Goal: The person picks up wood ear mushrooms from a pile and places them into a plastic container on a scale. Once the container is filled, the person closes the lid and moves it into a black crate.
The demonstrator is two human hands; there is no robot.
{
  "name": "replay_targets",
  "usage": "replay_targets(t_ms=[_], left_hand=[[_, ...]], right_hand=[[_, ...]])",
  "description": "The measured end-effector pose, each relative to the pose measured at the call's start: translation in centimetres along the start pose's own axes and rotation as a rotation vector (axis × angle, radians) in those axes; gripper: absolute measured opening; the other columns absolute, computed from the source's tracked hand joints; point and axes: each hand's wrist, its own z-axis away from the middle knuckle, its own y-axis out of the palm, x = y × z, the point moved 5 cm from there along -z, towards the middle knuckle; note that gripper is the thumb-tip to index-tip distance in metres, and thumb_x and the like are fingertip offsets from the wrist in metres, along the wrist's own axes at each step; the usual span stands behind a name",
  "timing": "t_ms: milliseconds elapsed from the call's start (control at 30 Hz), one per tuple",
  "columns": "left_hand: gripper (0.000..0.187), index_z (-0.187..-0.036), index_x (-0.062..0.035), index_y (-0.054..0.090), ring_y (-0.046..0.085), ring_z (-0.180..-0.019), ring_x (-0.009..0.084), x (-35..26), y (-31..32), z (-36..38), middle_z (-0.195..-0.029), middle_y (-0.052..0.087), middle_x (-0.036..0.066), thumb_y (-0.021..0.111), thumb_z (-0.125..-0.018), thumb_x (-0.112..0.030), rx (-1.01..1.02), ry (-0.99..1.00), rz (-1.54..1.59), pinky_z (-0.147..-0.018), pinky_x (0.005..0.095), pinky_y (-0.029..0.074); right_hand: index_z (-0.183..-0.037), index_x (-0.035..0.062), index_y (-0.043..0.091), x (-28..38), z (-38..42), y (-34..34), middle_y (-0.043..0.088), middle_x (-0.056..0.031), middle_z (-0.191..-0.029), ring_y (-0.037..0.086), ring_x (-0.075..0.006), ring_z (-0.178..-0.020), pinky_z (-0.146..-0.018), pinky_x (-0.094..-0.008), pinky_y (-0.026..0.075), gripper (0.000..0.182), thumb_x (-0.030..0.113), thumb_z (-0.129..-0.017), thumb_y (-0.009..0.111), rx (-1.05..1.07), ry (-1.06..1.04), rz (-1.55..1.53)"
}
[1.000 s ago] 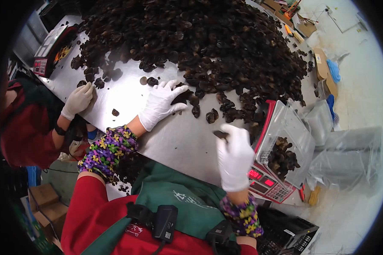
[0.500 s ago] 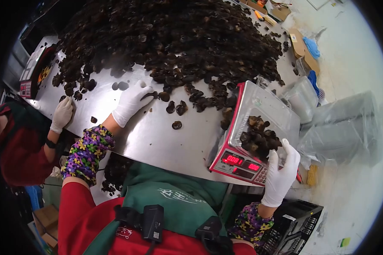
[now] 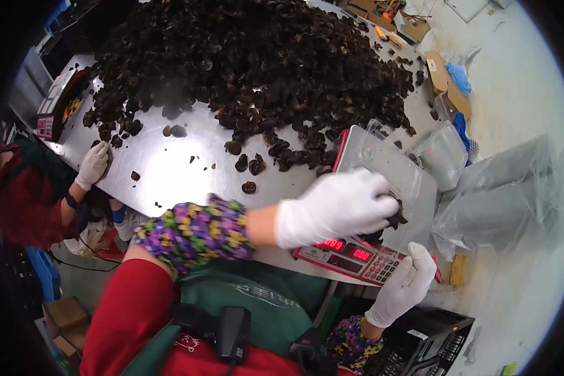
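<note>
My left hand [image 3: 335,207], white-gloved and blurred, reaches across the digital scale [image 3: 332,262]. Its fingers are bent down around a dark wood ear mushroom [image 3: 397,216] above the clear plastic tray [image 3: 413,188] on the scale. The hand hides most of the small heap in that tray. At the scale's front right corner, beside the keypad, is my right hand [image 3: 402,285], also gloved. Its fingers are curled together, and no object shows in them. Red digits on the scale read 089, their left part covered.
A large mound of wood ear mushrooms [image 3: 250,62] covers the back of the metal table [image 3: 169,169]. Clear plastic containers [image 3: 443,153] stand right of the scale. At left, a co-worker's gloved hand [image 3: 94,164] rests near another scale [image 3: 53,113]. A black crate [image 3: 429,348] sits below.
My left hand has swung right from the table to above the scale, taking a mushroom along. My right hand has drawn down from the heap and curled its fingers. The readout rose from 0.081.
</note>
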Motion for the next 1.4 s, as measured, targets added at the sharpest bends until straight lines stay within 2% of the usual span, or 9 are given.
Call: replay_targets(t_ms=[133, 267, 500, 700, 800, 967, 1100, 1233, 1400], left_hand=[[0.034, -0.1, -0.0169, 0.064, 0.062, -0.091, 0.0275, -1.0, 5.7, -1.5, -0.098, 0.059, 0.003, 0.078, -0.078, -0.039, 0.204, -0.007, -0.073, -0.076, 0.0399, 0.053], [0.045, -0.106, -0.0173, 0.068, 0.061, -0.11, 0.0316, -0.1, 3.2, -1.3, -0.114, 0.063, 0.006, 0.079, -0.076, -0.049, -0.001, 0.123, 0.139, -0.092, 0.0422, 0.049], [0.014, -0.1, -0.01, 0.069, 0.065, -0.092, 0.0316, 18.2, 4.4, 4.6, -0.094, 0.064, 0.01, 0.071, -0.088, -0.017, 0.048, -0.586, -0.159, -0.077, 0.0427, 0.053], [0.018, -0.093, -0.0086, 0.066, 0.067, -0.092, 0.0337, 20.0, 6.7, 6.2, -0.101, 0.064, 0.012, 0.074, -0.083, -0.02, 0.268, -0.533, -0.271, -0.079, 0.0449, 0.056], [0.015, -0.09, -0.0065, 0.067, 0.066, -0.091, 0.0367, 19.2, 4.7, 6.6, -0.098, 0.065, 0.014, 0.073, -0.082, -0.017, 0.109, -0.561, 0.006, -0.078, 0.0434, 0.055], [0.01, -0.099, -0.0072, 0.066, 0.058, -0.08, 0.0021, 15.1, -2.7, 8.5, -0.087, 0.061, -0.004, 0.069, -0.092, -0.014, 0.139, -1.06, 0.701, -0.067, 0.0227, 0.051], [0.016, -0.11, -0.0119, 0.06, 0.061, -0.085, 0.0087, 15.2, -2.9, 13.5, -0.098, 0.062, 0.0, 0.066, -0.096, -0.016, -0.125, -1.126, 1.342, -0.074, 0.0253, 0.056], [0.013, -0.105, -0.0126, 0.058, 0.06, -0.084, 0.0085, 13.8, -3.1, 11.8, -0.098, 0.062, 0.0, 0.065, -0.098, -0.021, -0.173, -1.161, 1.361, -0.071, 0.0245, 0.054], [0.02, -0.089, -0.008, 0.062, 0.056, -0.069, 0.0097, 16.6, -0.8, 8.2, -0.073, 0.057, -0.002, 0.07, -0.093, -0.025, 0.05, -0.891, 0.456, -0.064, 0.027, 0.049]], right_hand=[[-0.112, 0.0011, 0.068, -0.6, 0.5, -1.0, 0.066, -0.015, -0.11, 0.065, -0.0294, -0.1, -0.085, -0.0378, 0.052, 0.018, 0.004, -0.096, 0.061, 0.03, 0.014, 0.088], [-0.113, 0.0016, 0.069, -1.6, 0.7, -1.9, 0.067, -0.0137, -0.11, 0.065, -0.0272, -0.099, -0.079, -0.0362, 0.052, 0.018, 0.006, -0.097, 0.061, 0.054, 0.02, 0.149], [-0.112, 0.0022, 0.069, -2.6, 0.4, -1.3, 0.068, -0.0127, -0.108, 0.065, -0.0265, -0.097, -0.082, -0.0355, 0.052, 0.018, 0.004, -0.095, 0.063, 0.008, -0.002, 0.101], [-0.112, 0.0033, 0.069, -1.5, 0.1, -0.6, 0.068, -0.0118, -0.106, 0.065, -0.0263, -0.094, -0.081, -0.0347, 0.052, 0.017, 0.006, -0.096, 0.065, 0.037, -0.027, 0.112], [-0.111, 0.0036, 0.07, -1.2, 0.2, -0.9, 0.069, -0.0117, -0.105, 0.066, -0.0254, -0.093, -0.077, -0.0335, 0.051, 0.016, 0.006, -0.096, 0.065, 0.041, -0.034, 0.146], [-0.111, 0.0037, 0.07, -1.1, 0.3, -0.9, 0.069, -0.0117, -0.103, 0.066, -0.0249, -0.089, -0.074, -0.0325, 0.05, 0.016, 0.006, -0.096, 0.065, 0.02, -0.035, 0.117], [-0.111, 0.0035, 0.071, -0.8, 0.1, -0.6, 0.07, -0.0116, -0.103, 0.067, -0.0251, -0.09, -0.077, -0.0334, 0.052, 0.016, 0.005, -0.096, 0.065, 0.02, -0.065, 0.1], [-0.11, 0.003, 0.071, -0.4, 0.1, -0.3, 0.07, -0.0113, -0.102, 0.067, -0.0246, -0.09, -0.079, -0.0337, 0.052, 0.016, 0.003, -0.095, 0.066, 0.029, -0.055, 0.063], [-0.11, 0.0029, 0.071, 0.1, 0.4, -0.5, 0.071, -0.0109, -0.101, 0.067, -0.0242, -0.088, -0.079, -0.0336, 0.053, 0.016, 0.003, -0.094, 0.066, 0.032, -0.07, 0.05]])
